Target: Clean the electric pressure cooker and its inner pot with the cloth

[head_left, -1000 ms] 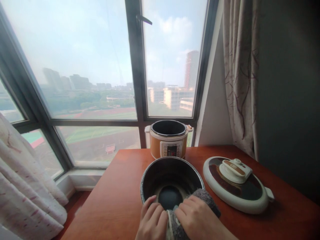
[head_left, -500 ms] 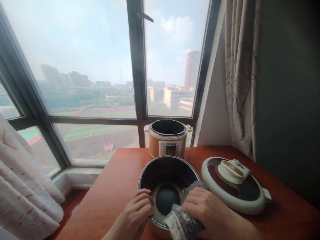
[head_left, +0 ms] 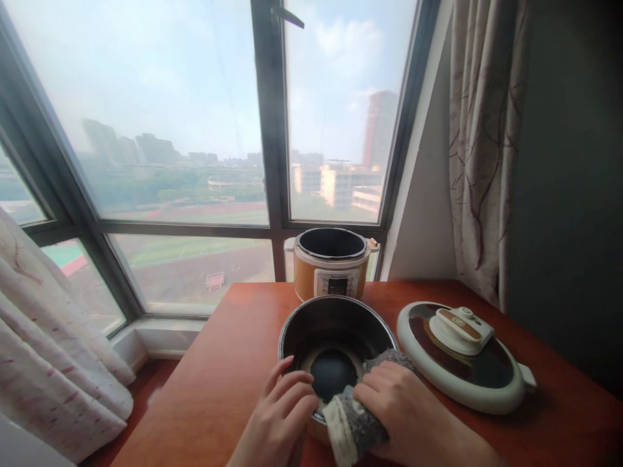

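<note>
A dark inner pot (head_left: 335, 324) stands on the table near its front, its mouth facing up and tilted toward me. My left hand (head_left: 287, 402) is at the pot's near left rim, fingers spread and lightly bent over the edge; its thumb is hidden. A grey cloth (head_left: 363, 421) with a pale border is bunched in my right hand (head_left: 389, 395), which closes around it at the near right rim. Part of the cloth lies over the rim and part hangs outside the pot.
Behind the pot stands a tan and white electric cooker body (head_left: 331, 266), uncovered, by the window (head_left: 185, 117). To the right lies its round white lid (head_left: 467, 357) with a dark top. The wooden table (head_left: 209, 389) has a left edge near the curtain (head_left: 53, 363).
My left hand's fingers have loosened and spread apart from a more curled pose on the rim. The right hand still holds the cloth at the rim. The whole view has shifted slightly.
</note>
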`<state>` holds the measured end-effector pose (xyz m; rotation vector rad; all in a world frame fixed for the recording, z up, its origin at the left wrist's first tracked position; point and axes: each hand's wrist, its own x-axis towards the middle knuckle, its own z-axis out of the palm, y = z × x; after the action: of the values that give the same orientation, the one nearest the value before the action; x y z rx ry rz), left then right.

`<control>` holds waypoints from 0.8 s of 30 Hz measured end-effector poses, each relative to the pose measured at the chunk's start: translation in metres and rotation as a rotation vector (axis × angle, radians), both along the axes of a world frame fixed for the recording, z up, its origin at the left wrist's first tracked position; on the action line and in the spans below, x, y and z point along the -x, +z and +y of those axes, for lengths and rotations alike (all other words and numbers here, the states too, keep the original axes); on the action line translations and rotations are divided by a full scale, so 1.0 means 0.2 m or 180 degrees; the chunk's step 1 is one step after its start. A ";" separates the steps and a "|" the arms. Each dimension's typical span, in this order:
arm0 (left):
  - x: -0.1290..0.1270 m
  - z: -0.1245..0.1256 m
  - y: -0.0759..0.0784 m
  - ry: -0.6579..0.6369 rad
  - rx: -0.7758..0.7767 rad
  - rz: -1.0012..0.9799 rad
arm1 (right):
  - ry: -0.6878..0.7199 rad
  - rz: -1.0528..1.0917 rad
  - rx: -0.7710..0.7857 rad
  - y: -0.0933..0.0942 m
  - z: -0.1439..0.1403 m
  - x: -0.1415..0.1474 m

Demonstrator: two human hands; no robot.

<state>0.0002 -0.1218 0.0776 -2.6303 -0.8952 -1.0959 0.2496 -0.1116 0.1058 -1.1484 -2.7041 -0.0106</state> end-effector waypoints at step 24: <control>0.16 0.26 0.01 -0.0660 0.0541 -0.0140 | 0.0356 0.0305 0.0543 0.06 0.09 -0.18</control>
<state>-0.0325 -0.0706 0.0803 -2.9038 -0.7685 -1.1765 0.2859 -0.0928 0.1175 -1.0103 -2.7213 0.2897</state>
